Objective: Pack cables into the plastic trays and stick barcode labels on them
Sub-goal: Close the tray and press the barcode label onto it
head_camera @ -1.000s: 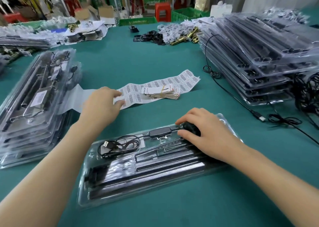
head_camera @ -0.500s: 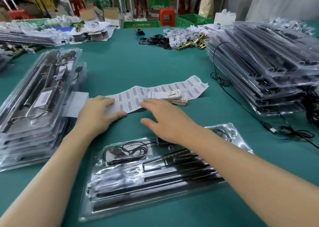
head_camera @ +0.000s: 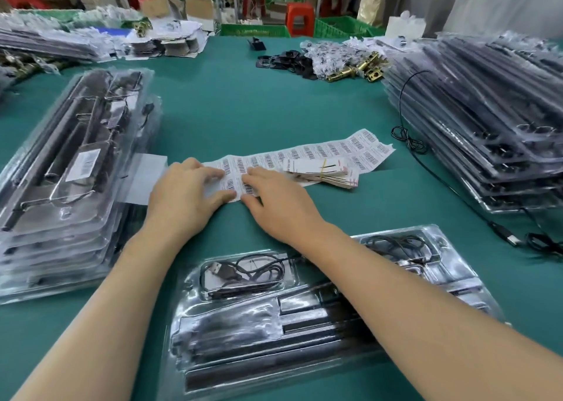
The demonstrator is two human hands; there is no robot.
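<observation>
Since the coming move is judged to be peeling one label, the relation that matters is noted left to right. A stack (head_camera: 76, 187) of packed trays is seen at far left. The left hand (head_camera: 182, 193) is laid on the left end of the label sheet (head_camera: 304, 154), fingers straight, pressing it down. The sheet's long axis runs from the hands out to the right and slightly away. The right hand (head_camera: 280, 199) is set just beside the left, fingertips (head_camera: 259, 176) bent onto a label, thumb at the near edge. Whether a label is pinched cannot be told. The tray (head_camera: 243, 324), with the cable (head_camera: 243, 274) coiled in its left pocket, is placed behind the fingers, toward the body, partly under the right forearm. A carry back toward the body is therefore judged necessary.
</observation>
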